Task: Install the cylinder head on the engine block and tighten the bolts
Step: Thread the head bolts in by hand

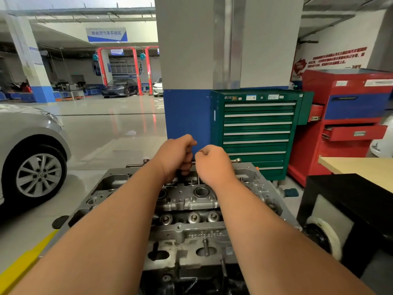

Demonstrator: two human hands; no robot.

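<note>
A grey cast-metal cylinder head (187,201) lies flat atop the darker engine block (191,277), valve springs and round bores exposed; a largely hidden wrench (193,162) stands at its far end.

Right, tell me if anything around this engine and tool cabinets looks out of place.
The red metal tool cabinet has two drawers pulled out: a wide drawer on its front, a small drawer at its left edge. The green metal tool chest beside it has all drawers shut. Nothing on the grey metal cylinder head looks askew.
</note>
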